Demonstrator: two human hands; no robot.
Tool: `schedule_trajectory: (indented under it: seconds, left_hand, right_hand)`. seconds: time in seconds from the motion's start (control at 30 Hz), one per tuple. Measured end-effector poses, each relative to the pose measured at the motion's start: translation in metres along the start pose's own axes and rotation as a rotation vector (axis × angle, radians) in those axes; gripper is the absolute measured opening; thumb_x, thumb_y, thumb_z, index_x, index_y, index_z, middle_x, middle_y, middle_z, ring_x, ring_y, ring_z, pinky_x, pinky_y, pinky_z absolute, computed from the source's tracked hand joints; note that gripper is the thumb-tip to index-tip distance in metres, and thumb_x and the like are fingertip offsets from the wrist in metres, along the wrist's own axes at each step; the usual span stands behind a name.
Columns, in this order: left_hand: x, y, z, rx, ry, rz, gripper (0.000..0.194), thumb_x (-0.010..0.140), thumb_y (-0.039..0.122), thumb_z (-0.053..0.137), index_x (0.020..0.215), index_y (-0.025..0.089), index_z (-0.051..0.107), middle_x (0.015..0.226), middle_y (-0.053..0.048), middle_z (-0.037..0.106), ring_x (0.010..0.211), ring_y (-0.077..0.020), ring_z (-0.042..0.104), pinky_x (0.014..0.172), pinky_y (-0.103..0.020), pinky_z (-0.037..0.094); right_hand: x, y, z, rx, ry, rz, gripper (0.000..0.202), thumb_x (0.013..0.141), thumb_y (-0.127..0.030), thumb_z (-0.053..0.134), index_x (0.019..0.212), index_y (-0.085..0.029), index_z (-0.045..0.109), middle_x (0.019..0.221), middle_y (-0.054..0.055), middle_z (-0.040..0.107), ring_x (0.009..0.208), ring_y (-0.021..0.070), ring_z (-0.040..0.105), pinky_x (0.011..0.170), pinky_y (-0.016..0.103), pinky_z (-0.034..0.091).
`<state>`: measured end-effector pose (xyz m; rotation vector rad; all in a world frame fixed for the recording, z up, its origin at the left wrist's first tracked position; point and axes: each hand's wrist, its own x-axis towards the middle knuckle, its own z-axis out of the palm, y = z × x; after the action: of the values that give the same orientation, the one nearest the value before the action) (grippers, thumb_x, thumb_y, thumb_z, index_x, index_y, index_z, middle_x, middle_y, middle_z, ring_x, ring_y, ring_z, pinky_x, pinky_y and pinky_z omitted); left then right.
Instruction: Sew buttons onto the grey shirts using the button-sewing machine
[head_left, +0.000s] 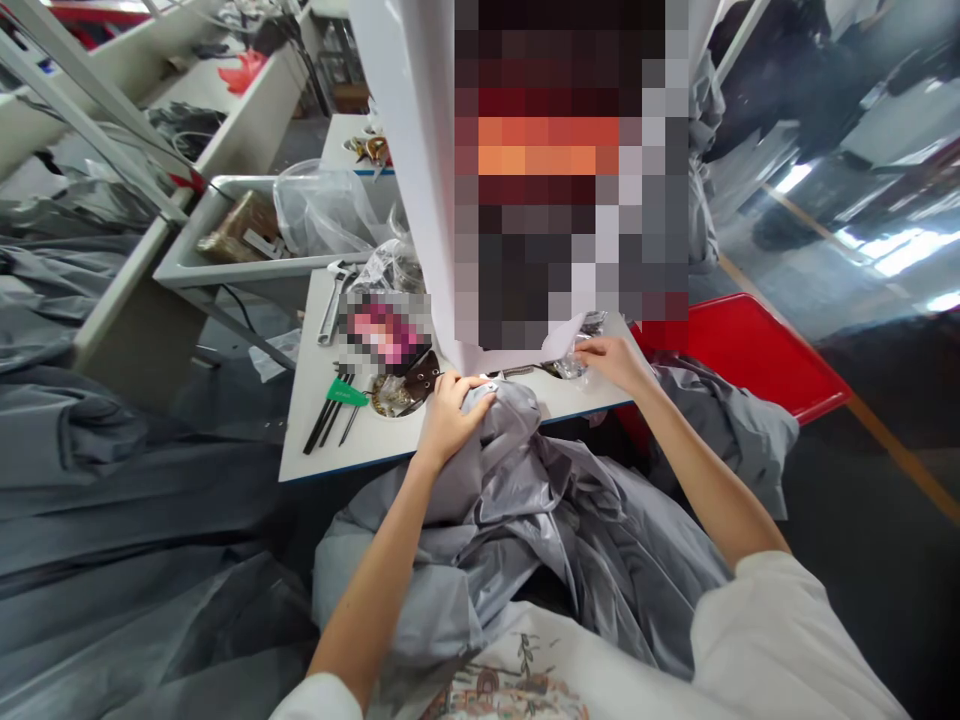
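Note:
Silvery grey fabric [525, 480] lies bunched over my lap and rises to the table's front edge. My left hand [454, 415] grips the upper end of this fabric, thumb and fingers closed on it, below a white machine-like body [427, 180]. To the right, my right hand [611, 360] reaches to a clear plastic bag [571, 362] at the table's right side. Its fingertips are together at the bag; what they hold, if anything, is too small to make out. A blurred mosaic covers the middle of the machine.
On the white table [300, 440] are a wrench [330, 310], black-handled tools [321, 425], a green tag [346, 392] and a round hole with small metal parts [390, 397]. A red tray [765, 355] stands right; grey fabric piles [112, 450] lie left.

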<state>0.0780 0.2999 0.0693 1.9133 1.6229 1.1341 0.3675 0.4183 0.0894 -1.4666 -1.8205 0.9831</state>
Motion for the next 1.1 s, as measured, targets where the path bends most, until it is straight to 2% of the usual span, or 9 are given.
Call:
schedule_trajectory:
  seconds: [0.27,0.53,0.8,1.0,1.1]
  left_hand:
    - [0.000,0.000,-0.001,0.001,-0.008,-0.010,0.021,0.086,0.036,0.060,0.102,0.024,0.064,0.106,-0.005,0.056,0.108,-0.0207,0.050,0.096,-0.035,0.040]
    - [-0.001,-0.006,0.002,0.021,0.004,-0.001,0.023,0.085,0.037,0.060,0.103,0.023,0.064,0.108,-0.006,0.056,0.108,-0.0211,0.050,0.094,-0.035,0.040]
    - [-0.001,-0.004,0.001,0.027,0.008,0.009,0.021,0.085,0.037,0.060,0.101,0.022,0.064,0.109,-0.006,0.057,0.107,-0.0211,0.051,0.096,-0.036,0.040]
    - [0.000,-0.003,0.001,0.025,0.008,0.003,0.022,0.085,0.036,0.060,0.101,0.022,0.065,0.108,-0.006,0.057,0.107,-0.0209,0.051,0.097,-0.036,0.040]
    - [0.000,-0.003,0.001,0.027,0.005,0.000,0.022,0.085,0.037,0.060,0.101,0.022,0.065,0.108,-0.006,0.057,0.108,-0.0211,0.051,0.098,-0.036,0.039]
  right_hand:
    - [-0.002,-0.001,-0.002,0.142,-0.012,0.045,0.026,0.064,-0.032,0.073,0.085,-0.018,0.074,0.084,0.004,0.073,0.078,0.0179,0.066,0.081,0.032,0.051]
    - [-0.004,-0.006,0.000,0.173,-0.011,0.033,0.028,0.058,-0.036,0.077,0.077,-0.015,0.071,0.075,0.003,0.070,0.072,0.0162,0.064,0.074,0.030,0.051]
    - [-0.008,-0.014,-0.005,0.141,0.029,0.087,0.030,0.064,-0.040,0.075,0.083,-0.017,0.076,0.077,0.005,0.072,0.074,0.0185,0.065,0.075,0.032,0.051]
    - [-0.007,-0.011,-0.006,0.191,-0.017,0.084,0.033,0.061,-0.039,0.076,0.085,-0.016,0.075,0.083,0.005,0.073,0.079,0.0189,0.066,0.082,0.033,0.051]
    - [-0.006,-0.008,-0.004,0.175,-0.016,0.067,0.030,0.060,-0.037,0.075,0.079,-0.015,0.073,0.080,0.005,0.072,0.077,0.0183,0.065,0.079,0.032,0.051]
